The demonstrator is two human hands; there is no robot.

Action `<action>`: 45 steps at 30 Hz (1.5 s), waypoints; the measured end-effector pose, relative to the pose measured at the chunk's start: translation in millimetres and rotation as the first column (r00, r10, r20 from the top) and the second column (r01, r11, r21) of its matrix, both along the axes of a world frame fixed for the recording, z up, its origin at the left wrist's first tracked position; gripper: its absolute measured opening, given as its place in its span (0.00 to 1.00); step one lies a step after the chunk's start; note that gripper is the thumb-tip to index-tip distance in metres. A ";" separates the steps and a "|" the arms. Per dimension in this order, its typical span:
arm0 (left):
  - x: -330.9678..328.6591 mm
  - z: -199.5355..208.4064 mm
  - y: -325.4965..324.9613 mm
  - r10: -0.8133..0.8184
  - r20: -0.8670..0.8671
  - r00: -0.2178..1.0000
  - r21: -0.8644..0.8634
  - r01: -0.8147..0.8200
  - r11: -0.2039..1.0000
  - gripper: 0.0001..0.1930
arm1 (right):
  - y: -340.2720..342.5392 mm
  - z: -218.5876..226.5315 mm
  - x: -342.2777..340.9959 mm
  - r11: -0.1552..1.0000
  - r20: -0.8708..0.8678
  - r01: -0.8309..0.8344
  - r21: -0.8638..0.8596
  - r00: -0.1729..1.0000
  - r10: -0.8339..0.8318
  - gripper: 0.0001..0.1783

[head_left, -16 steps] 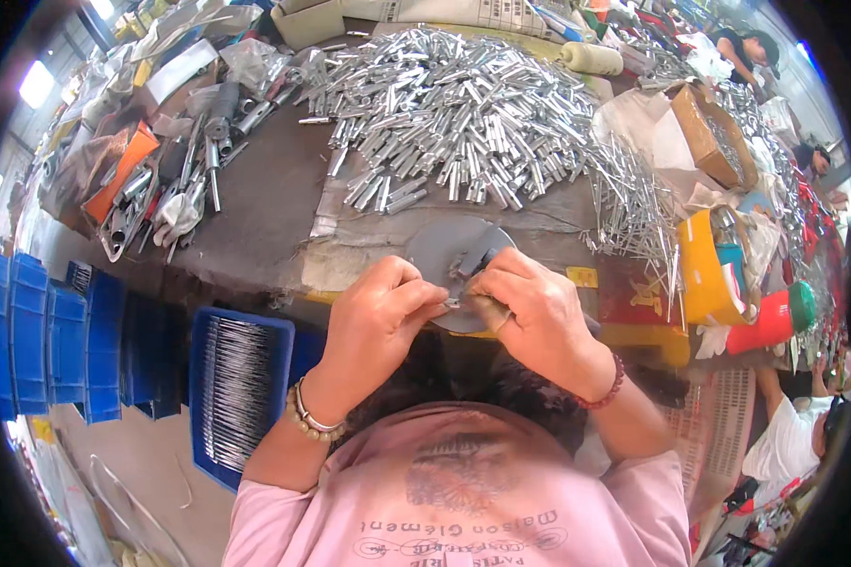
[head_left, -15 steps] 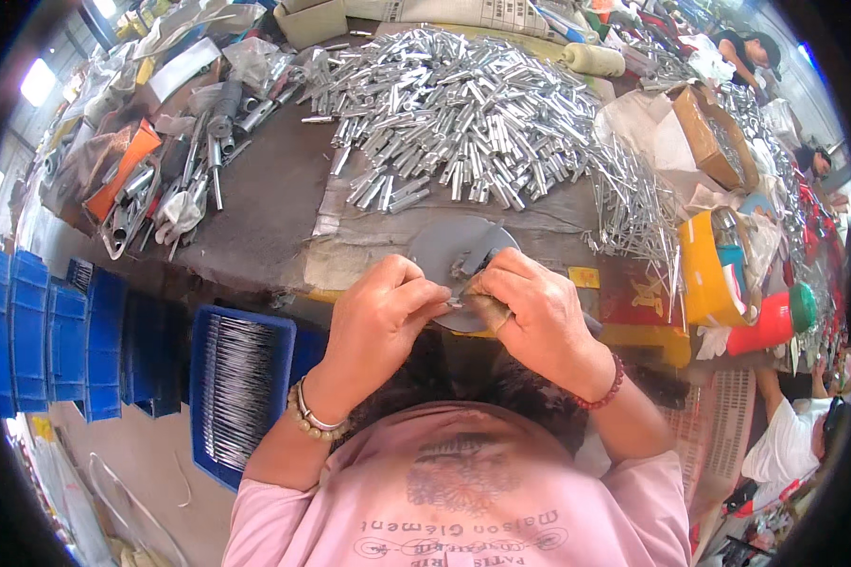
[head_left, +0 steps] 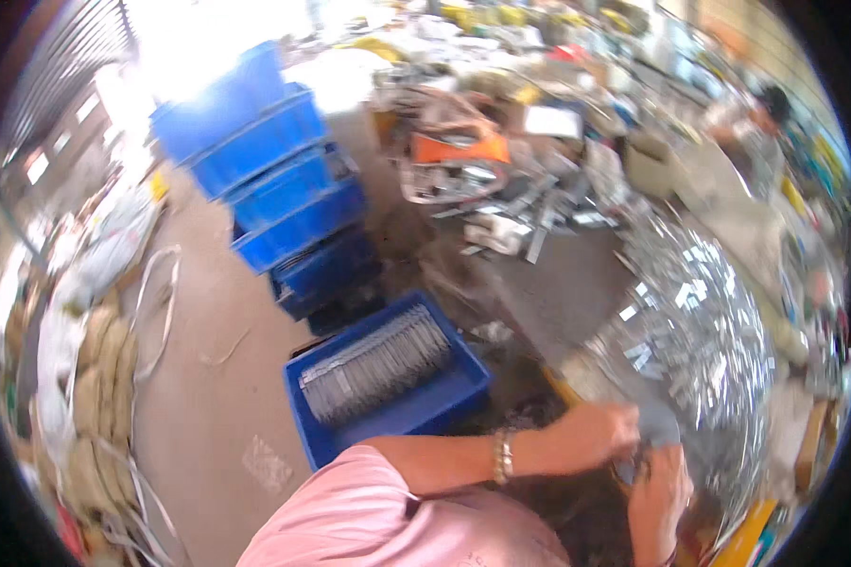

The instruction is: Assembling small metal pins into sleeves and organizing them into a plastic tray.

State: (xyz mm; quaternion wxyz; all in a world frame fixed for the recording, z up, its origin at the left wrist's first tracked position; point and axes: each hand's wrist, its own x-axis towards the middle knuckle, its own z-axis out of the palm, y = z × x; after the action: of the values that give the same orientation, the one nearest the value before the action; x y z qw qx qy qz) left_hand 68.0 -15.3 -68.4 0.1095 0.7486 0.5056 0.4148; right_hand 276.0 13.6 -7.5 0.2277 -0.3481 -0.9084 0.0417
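My left hand (head_left: 598, 438) is at the lower right with its fingers curled closed, beside a grey round plate (head_left: 659, 427). My right hand (head_left: 660, 489) is close by at the near edge of that plate, its fingers also bent inward. A dark piece (head_left: 626, 469) shows between the two hands, too blurred to name. Whatever the fingers pinch is hidden or smeared. To the right and beyond the hands spreads a heap of shiny short metal tubes (head_left: 695, 312).
A blue bin (head_left: 473, 378) with a row of thin metal rods (head_left: 378, 367) stands on the floor left of the bench. Behind it rises a stack of blue bins (head_left: 274, 156). An orange-edged bag (head_left: 459, 149) with metal parts lies farther along the bench. Woven sacks (head_left: 104, 378) line the far left.
The view has swung left, bringing the blue bin and stack toward the middle and the hands to the lower right. Both hands stay close together at the grey plate.
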 end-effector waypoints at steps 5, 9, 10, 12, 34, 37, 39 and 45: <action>-3.7 -4.5 -2.9 -0.009 0.132 0.991 0.028 0.005 1.000 0.13 | -5.3 24.8 -7.1 0.990 0.148 -0.036 -0.138 0.987 0.056 0.14; -5.0 -10.0 4.3 -0.024 0.112 0.993 0.074 0.016 0.997 0.15 | -3.2 26.0 -10.1 0.994 0.132 -0.069 -0.088 0.988 0.080 0.12; -5.2 -10.7 5.2 -0.020 0.109 0.994 0.080 0.012 0.997 0.15 | -6.1 27.7 -12.7 0.995 0.090 -0.097 -0.023 0.991 0.098 0.10; -4.5 -11.1 5.5 -0.005 0.099 0.995 0.087 -0.004 0.996 0.15 | -4.0 25.3 -13.4 0.996 0.100 -0.091 -0.015 0.991 0.093 0.10; -8.9 -6.4 -1.3 -0.009 0.095 0.995 0.059 0.004 0.998 0.11 | -2.1 17.0 22.4 0.987 0.135 0.153 0.046 0.978 -0.158 0.20; -7.1 -7.1 -2.8 -0.021 0.099 0.995 0.093 0.012 0.996 0.11 | 6.0 10.4 36.1 0.985 0.165 0.172 -0.002 0.972 -0.169 0.23; -5.4 -5.5 -5.4 -0.009 0.081 0.997 0.043 0.005 0.999 0.12 | 11.9 2.5 44.3 0.988 0.214 0.149 -0.052 0.968 -0.135 0.26; 10.2 -8.9 0.2 -0.039 0.051 0.998 0.081 0.034 0.996 0.10 | 29.3 -37.1 77.9 0.969 -0.205 0.194 -0.155 0.953 -0.224 0.13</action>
State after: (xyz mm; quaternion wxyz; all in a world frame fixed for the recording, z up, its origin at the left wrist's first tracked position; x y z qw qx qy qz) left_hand 78.3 -15.1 -77.3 0.1000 0.7504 0.4717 0.4521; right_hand 353.8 42.9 -44.6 0.3064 -0.4501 -0.8306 0.1163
